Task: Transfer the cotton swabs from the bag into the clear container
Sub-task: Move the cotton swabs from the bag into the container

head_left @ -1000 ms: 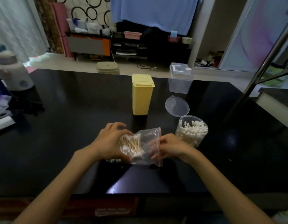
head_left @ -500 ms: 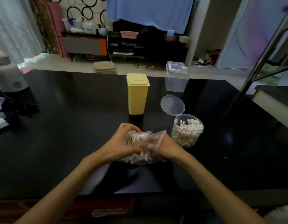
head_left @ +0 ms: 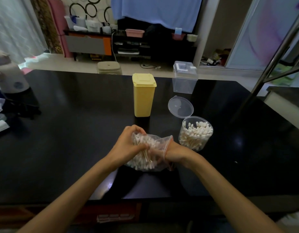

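the clear container (head_left: 195, 132) already looks mostly full, yet many cotton swabs (head_left: 142, 159) remain in the bag (head_left: 155, 148), gripped by the left hand (head_left: 128, 145) outside while the right hand (head_left: 172, 151) reaches inside, fingers hidden.

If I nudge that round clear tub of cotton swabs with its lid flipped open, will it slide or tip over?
The clear tub looks short and wide, so it would probably slide on the glossy black table rather than tip. It is likely light, being thin plastic packed with cotton swabs. Its hinged lid stands open, so a hard knock might spill some.
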